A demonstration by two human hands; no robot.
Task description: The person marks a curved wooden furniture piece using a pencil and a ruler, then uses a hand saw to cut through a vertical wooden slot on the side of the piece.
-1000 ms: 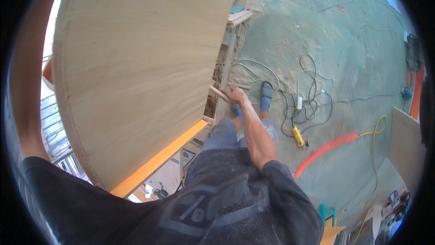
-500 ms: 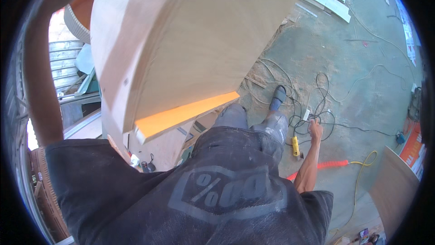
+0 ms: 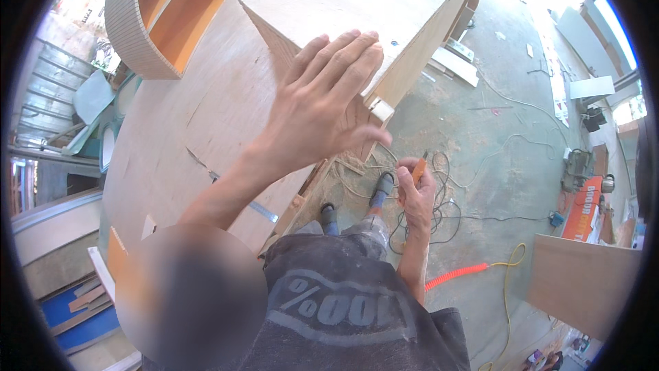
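Jutting from curled right hand (image 3: 416, 196), dark-tipped slim orange tool (image 3: 419, 170) is gripped; left hand (image 3: 321, 100) is raised flattened, fingers extended, thumb spread, nothing seen grasped, contact beneath uncertain; plywood sheet (image 3: 175, 131) is seen left of left hand, ribbed curved cabinet (image 3: 125, 24) farther beyond, red coiled hose (image 3: 456, 276) to near right of right hand

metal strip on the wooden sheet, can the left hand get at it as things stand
Probably yes: the left hand looks empty, and nothing covers the near end of the metal strip.
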